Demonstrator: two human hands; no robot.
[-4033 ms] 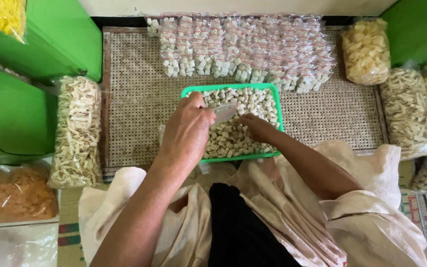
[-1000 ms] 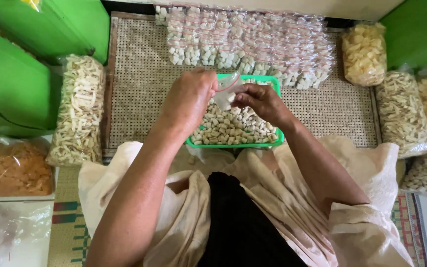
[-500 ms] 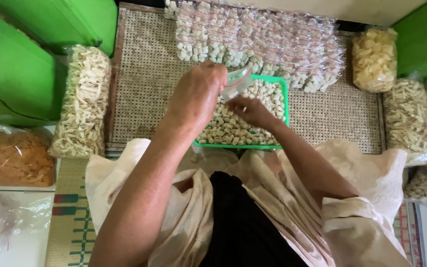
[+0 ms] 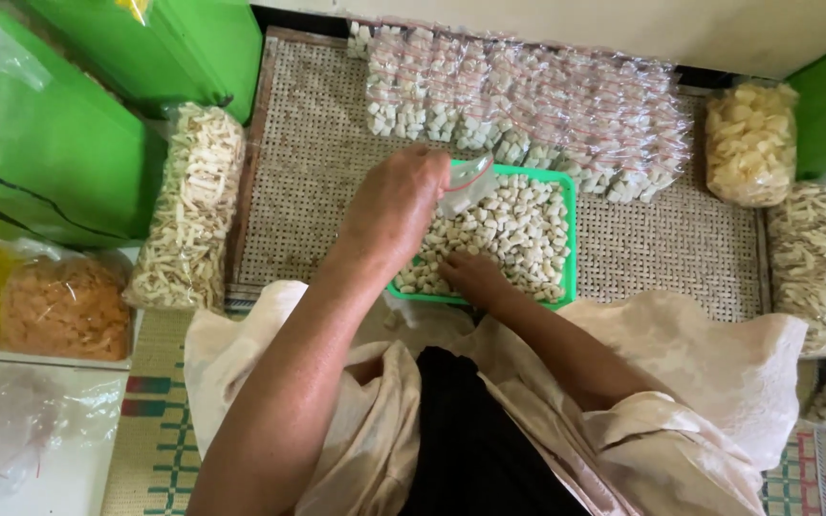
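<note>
Kneeling at the green tray (image 4: 571, 250), the landmark here. Holding a small clear plastic bag (image 4: 467, 183) above the tray's far left corner with the left hand (image 4: 396, 205), fingers curled and pinching the bag's mouth. Reaching into the near edge of the tray with the right hand (image 4: 475, 275), fingers bunched down among the pale snack pieces (image 4: 518, 229), probably gathering a pinch, though the fingertips are hidden. Judging by the layout, running well along: dozens of filled small packets (image 4: 528, 110) lying in overlapping rows beyond the tray, too many and too overlapped for an exact count, while one tray is still sitting nearly full. Lying left of the tray, one large bag of stick-shaped crackers (image 4: 188, 220); right of it, at least three large bags of chips (image 4: 750, 143).
</note>
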